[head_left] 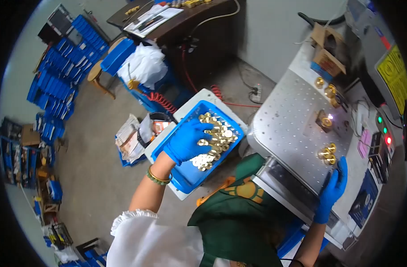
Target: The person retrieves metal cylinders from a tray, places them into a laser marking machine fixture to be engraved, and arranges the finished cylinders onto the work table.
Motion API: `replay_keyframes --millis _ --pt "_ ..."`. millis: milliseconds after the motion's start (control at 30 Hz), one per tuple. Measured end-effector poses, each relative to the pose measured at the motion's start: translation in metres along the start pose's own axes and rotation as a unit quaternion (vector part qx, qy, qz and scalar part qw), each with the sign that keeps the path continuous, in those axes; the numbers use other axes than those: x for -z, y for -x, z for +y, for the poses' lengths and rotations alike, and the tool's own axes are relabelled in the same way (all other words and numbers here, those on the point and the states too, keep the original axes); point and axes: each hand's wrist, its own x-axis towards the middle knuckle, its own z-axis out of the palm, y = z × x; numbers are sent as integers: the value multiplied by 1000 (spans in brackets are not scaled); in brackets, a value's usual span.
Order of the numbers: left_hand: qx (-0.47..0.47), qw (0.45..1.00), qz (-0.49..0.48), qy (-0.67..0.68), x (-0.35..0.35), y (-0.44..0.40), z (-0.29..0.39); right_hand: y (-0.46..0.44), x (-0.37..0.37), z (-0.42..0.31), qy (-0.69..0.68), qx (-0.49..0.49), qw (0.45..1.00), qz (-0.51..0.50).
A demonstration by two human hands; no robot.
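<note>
My left hand [188, 141], in a blue glove, reaches into a blue plastic bin [182, 174]. Its fingers are apart and slightly bent over a heap of small shiny brass fittings [220, 139], touching some; the undersides of the fingertips are hidden. My right hand [333, 189], also blue-gloved, is at the near edge of a perforated metal plate [286, 113], fingers stretched out and holding nothing. Just beyond its fingertips stands a small group of brass fittings [328, 153]. Farther up the plate, a bright spot glows at a fixture [324, 121].
The bin sits on a white stand [205, 95]. More brass pieces [331, 93] and an open cardboard box [329, 53] are at the plate's far end. Lit buttons [385, 130] are at the right. A red coiled hose [161, 101] runs behind the bin.
</note>
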Motion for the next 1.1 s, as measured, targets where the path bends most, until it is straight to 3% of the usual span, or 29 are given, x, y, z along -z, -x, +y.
replay_keyframes --millis 67,167,200,333,433,567,633,700,733,767,833,900,967,1000,1067,1100 --pt "196 979 -18 -58 -35 55 -48 -1 1 0 12 7 1000 6" --pt "432 890 -54 -138 -72 92 -74 -2 4 13 5 17 1000 7" --pt "484 861 -38 -147 -88 103 -86 -3 3 3 40 14 999 3" --pt "542 815 -37 -202 -126 119 -104 -3 7 14 26 10 1000 -4" --pt "502 834 -25 -227 -141 120 -110 -3 9 20 29 27 999 -14" --pt "517 828 -43 -213 -161 128 -138 -3 8 19 35 25 999 -11" --pt "513 852 55 -91 -162 138 -143 -2 7 13 35 24 999 -4" --pt "539 841 28 -39 -169 150 -168 -2 7 4 49 58 997 -21" --pt "543 837 61 14 -176 160 -178 -2 7 -1 47 48 998 -22" --pt "557 823 -87 -64 -154 137 -165 -2 8 -4 31 30 999 -13" --pt "425 895 2 -134 -103 81 -98 -9 9 -15 55 37 998 -11" --pt "246 956 154 -44 -98 45 -92 -23 10 -34 124 85 988 -43" --pt "148 968 201 34 -74 -14 -42 -36 6 -44 205 169 961 -80" --pt "153 970 173 77 -49 -46 8 -43 5 -46 215 167 960 -70" --pt "88 977 146 125 -35 -88 66 -52 1 -47 235 215 931 -179" --pt "77 955 140 250 -51 -102 76 -50 -2 -45 241 214 931 -171"
